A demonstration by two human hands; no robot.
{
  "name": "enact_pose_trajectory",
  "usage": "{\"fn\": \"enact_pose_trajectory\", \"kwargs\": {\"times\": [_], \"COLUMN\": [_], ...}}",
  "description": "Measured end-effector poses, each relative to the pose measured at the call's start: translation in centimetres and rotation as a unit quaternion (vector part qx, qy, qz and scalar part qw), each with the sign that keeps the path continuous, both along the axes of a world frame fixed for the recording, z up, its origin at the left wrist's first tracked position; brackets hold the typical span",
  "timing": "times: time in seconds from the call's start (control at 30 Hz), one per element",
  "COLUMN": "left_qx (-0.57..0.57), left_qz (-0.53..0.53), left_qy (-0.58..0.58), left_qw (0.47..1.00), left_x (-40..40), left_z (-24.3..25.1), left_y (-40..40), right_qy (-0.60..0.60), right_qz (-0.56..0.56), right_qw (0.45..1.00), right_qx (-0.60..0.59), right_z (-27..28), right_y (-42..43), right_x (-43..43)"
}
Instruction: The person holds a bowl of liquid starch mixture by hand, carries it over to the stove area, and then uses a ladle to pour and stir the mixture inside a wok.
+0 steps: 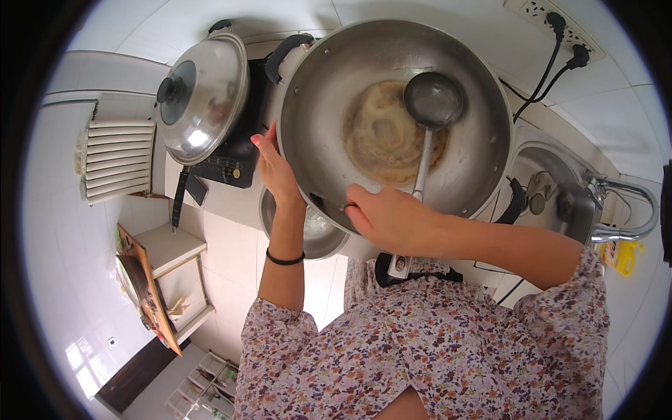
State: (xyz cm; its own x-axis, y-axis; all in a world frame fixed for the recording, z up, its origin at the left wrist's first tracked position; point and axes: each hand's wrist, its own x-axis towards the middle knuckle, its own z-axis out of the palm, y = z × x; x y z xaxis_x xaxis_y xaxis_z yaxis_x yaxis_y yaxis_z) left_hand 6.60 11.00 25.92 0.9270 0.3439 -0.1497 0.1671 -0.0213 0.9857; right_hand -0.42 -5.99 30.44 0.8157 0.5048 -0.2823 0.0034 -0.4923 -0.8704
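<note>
A large metal wok (325,121) is tilted before me, with a thin layer of brownish liquid (378,126) in its bottom. My left hand (278,168) supports the wok's left side at the rim. A metal ladle (434,100) lies in the wok, and its handle runs beneath my right hand (388,218). That hand is curled at the near rim, and its palm is hidden, so what it grips is unclear. Close to its fingertips, a small dark object (317,199) shows against the wok's wall. Partly under the wok sits a metal basin (328,241).
On the left, a black induction cooktop (223,170) carries a pan with a domed lid (220,105); its long handle (179,199) juts forward. A sink (562,163) with a chrome faucet (651,205) is at right. Plugged cords (548,84) hang from the wall socket strip.
</note>
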Motion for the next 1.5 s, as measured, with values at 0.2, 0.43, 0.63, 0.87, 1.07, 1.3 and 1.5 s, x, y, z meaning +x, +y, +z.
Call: {"fn": "enact_pose_trajectory", "kwargs": {"times": [0.2, 0.43, 0.63, 0.87, 1.07, 1.3, 1.5], "left_qx": [0.016, 0.026, 0.012, 0.009, 0.006, 0.037, 0.037], "left_qz": [-0.028, -0.023, -0.008, -0.013, 0.000, -0.033, -0.029], "left_qy": [-0.031, -0.022, -0.016, -0.022, -0.019, -0.043, -0.038], "left_qw": [0.999, 0.999, 1.000, 1.000, 1.000, 0.998, 0.998], "left_x": [0.6, 0.0, 0.2, 0.8, 0.2, 0.3, 0.5], "left_z": [-0.3, 0.2, 0.2, -0.1, 0.1, 1.5, 0.1], "left_y": [-0.8, -0.5, -1.0, -1.8, -0.8, -2.5, -0.9], "right_qy": [-0.093, -0.051, 0.018, -0.110, -0.059, -0.068, -0.084], "right_qz": [-0.175, -0.055, 0.008, -0.152, -0.194, -0.216, -0.330], "right_qw": [0.980, 0.996, 0.998, 0.982, 0.978, 0.974, 0.940], "right_qx": [0.008, -0.043, -0.051, 0.015, 0.050, -0.015, 0.012], "right_z": [-4.8, -0.7, 2.2, -5.1, -4.3, -5.4, -6.2], "right_y": [4.1, -0.9, -0.8, 3.8, 3.2, 5.2, 4.3], "right_x": [5.4, 1.5, -0.8, 5.3, 3.9, 8.8, 8.1]}}
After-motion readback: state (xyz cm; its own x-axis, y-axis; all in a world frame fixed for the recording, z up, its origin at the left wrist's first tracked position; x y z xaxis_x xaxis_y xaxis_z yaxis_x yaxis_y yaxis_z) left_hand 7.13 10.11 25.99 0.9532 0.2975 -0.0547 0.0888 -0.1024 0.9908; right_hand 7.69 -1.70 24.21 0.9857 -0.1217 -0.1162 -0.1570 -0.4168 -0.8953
